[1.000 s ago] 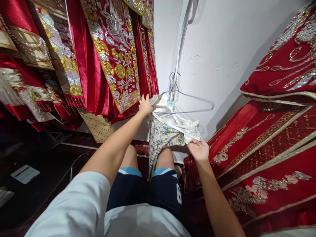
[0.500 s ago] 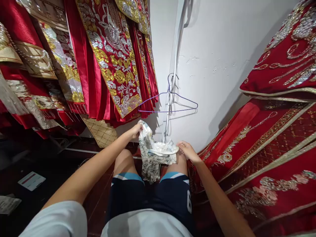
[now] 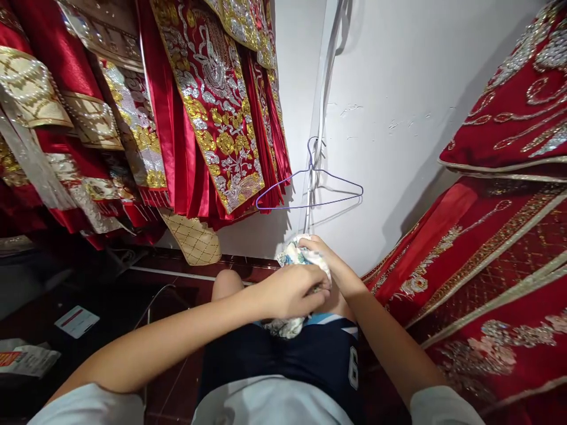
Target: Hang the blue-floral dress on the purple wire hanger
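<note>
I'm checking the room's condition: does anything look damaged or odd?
Yes: the white wall has scuffs, perhaps chipped paint, above and right of the purple hanger, marring the plain surface. The floral garment is bunched between left hand and right hand, its condition hard to tell.

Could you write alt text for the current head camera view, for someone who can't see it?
A person's right grip holds a bunched, pale floral garment, with the left grip crossing in front of it. Beyond, a purple hanger hangs in front of a white wall, with ornate red garments on either side.
</note>
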`<state>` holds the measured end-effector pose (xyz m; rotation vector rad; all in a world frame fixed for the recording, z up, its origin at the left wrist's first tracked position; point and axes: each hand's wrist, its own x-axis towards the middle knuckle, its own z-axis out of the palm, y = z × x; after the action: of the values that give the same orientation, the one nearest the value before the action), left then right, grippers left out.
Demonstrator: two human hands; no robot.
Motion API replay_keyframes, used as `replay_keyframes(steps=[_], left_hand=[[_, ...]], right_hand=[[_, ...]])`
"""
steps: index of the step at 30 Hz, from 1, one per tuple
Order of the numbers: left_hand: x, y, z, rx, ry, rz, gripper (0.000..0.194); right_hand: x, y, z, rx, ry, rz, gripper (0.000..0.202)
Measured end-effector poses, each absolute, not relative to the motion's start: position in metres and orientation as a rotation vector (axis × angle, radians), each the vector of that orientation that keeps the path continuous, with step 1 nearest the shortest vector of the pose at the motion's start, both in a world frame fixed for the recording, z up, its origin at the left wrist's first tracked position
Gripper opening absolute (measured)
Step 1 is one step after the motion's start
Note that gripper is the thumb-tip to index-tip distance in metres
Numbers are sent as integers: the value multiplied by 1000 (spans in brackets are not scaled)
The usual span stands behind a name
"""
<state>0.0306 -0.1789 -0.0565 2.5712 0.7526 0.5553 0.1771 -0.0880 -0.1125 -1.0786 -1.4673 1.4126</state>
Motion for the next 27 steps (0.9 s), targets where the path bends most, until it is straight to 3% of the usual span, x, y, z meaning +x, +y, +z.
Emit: replay_keyframes(steps=[5, 9, 13, 16, 18, 22, 24, 27], left_hand=[[18, -143, -48, 2451, 811, 1059, 26], [7, -99, -66, 2095, 677, 701, 41], [-11, -90, -97, 2091, 802, 137, 64], [-29, -89, -109, 2271, 967, -109, 48], [-39, -82, -111, 2477, 1162, -183, 29], [-48, -59, -108, 2742, 1570, -154, 39], [-50, -49, -103, 2745, 1682, -69, 39], [-55, -41, -92, 2735, 1750, 116, 33]], right_hand=[[181, -111, -85, -971, -1387, 1724, 25], [194, -122, -51, -927, -1958, 1894, 30], [225, -112, -34, -1238, -2327, 1038, 15], [249, -91, -40, -1431, -2121, 595, 28], [260, -71, -47, -1462, -2003, 454, 41], [262, -22, -63, -1346, -1919, 216, 63], [257, 1, -67, -1310, -1911, 207, 59], [256, 22, -70, -1414, -1920, 254, 36]])
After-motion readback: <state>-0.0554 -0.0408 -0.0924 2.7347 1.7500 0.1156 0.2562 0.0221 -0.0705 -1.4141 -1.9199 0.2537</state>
